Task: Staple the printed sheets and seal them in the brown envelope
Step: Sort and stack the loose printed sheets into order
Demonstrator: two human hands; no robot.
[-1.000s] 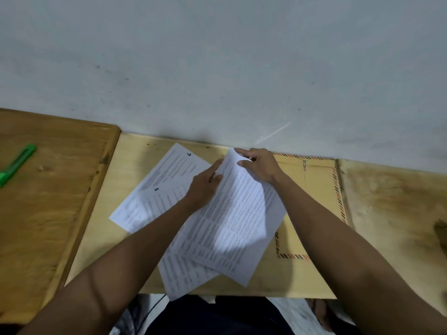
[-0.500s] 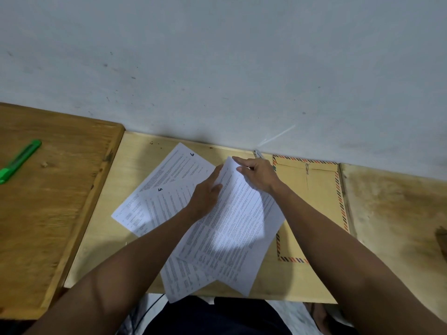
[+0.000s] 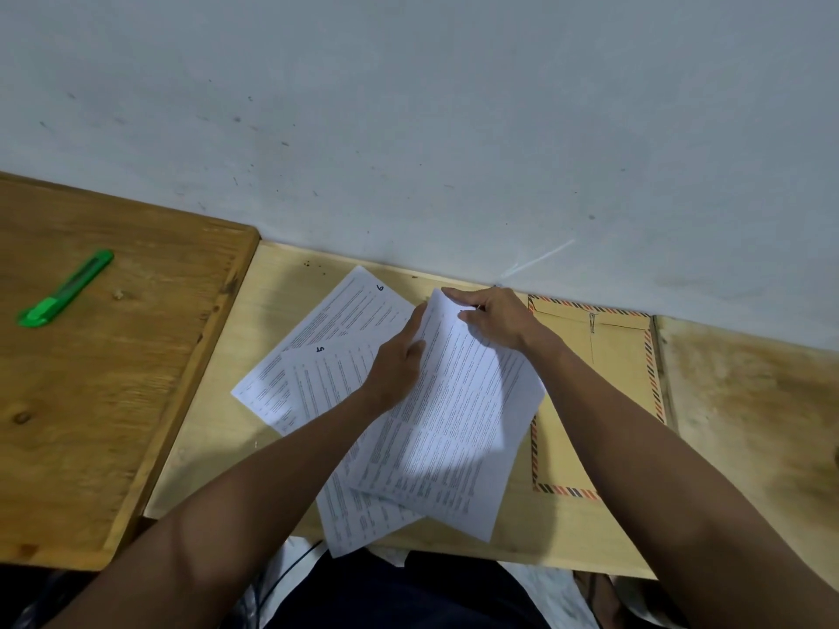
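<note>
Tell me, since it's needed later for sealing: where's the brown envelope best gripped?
Probably the brown envelope by its bare right long edge, coming from the right with the right hand: it lies flat, and the printed sheets cover its left part.

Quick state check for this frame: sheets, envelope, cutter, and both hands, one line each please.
Top sheet: far corner lifted, held by both hands.
Other sheets: loose, fanned flat on the table, no staple seen.
Envelope: flat, partly under the sheets.
Cutter: lying untouched on the left table.
Left hand: holds the top sheet's edge.
Right hand: pinches its far corner.
</note>
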